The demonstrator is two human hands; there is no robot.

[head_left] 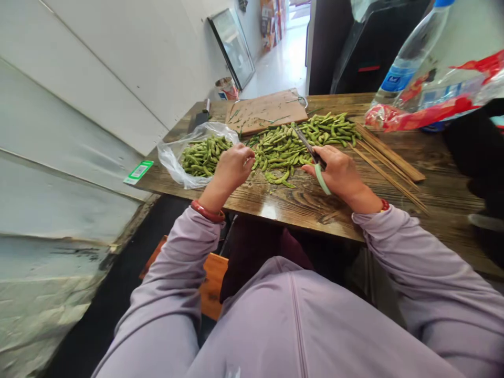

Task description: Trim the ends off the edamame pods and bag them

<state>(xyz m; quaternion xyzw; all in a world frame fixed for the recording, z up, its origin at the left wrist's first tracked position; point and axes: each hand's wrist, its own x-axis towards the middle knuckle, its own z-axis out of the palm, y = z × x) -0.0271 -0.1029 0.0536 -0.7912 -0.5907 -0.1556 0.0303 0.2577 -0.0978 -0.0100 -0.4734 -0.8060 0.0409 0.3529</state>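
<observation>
A heap of green bean pods lies across the middle of the wooden table. My left hand is curled closed at the heap's left edge; what its fingers pinch is hidden. My right hand grips scissors with pale green handles, their dark blades pointing up into the pods. To the left, a clear plastic bag holds more pods.
A wooden cutting board lies behind the heap. Long wooden sticks lie to the right. A plastic bottle and a red-printed bag stand at the far right. A green sticker sits on the left wall.
</observation>
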